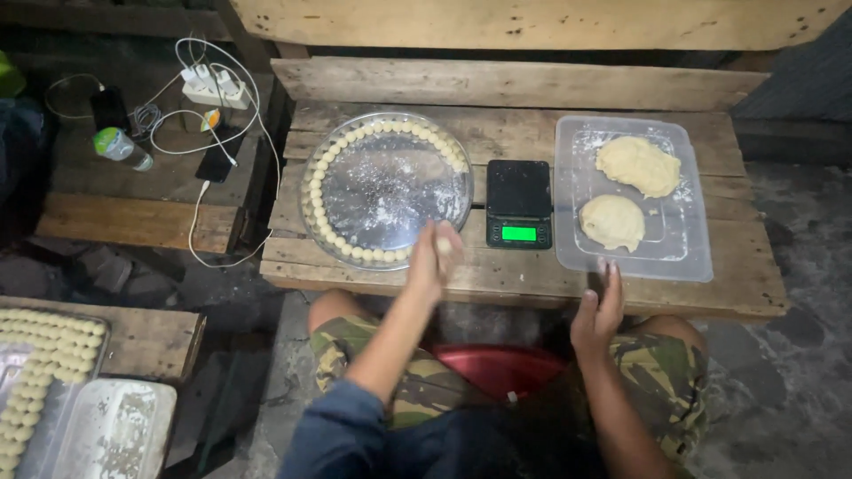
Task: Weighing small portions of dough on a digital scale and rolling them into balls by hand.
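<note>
A small black digital scale (519,203) with a lit green display stands in the middle of the tabletop (497,270), which is built of rough wooden planks. To its left lies a round metal tray (387,189), dusted with flour, with small dough balls (321,222) lined along its rim from the upper right round the left side to the near edge. To the right of the scale sits a clear plastic container lid (692,257), floured, bearing two flattened lumps of dough (639,165), one behind the other. Nothing lies between the hands and the tray or the lid.

The room is dim. Left of the tabletop, a lower wooden bench (133,217) carries a white power strip (216,89) with cables, a phone (216,160) and a small bottle (122,147). At the lower left another tray of dough balls (35,372) rests on a plank beside a white floured tub (111,430). A red basin (497,368) sits on the stone floor between the person's knees.

The left hand (433,259) is over the near rim of the round tray, its fingers pinching a small dough ball (443,246); the piece looks roundish, so no long axis can be told. The right hand (598,312) hovers at the near edge of the plastic lid, fingers together and pointing at it, holding nothing.
</note>
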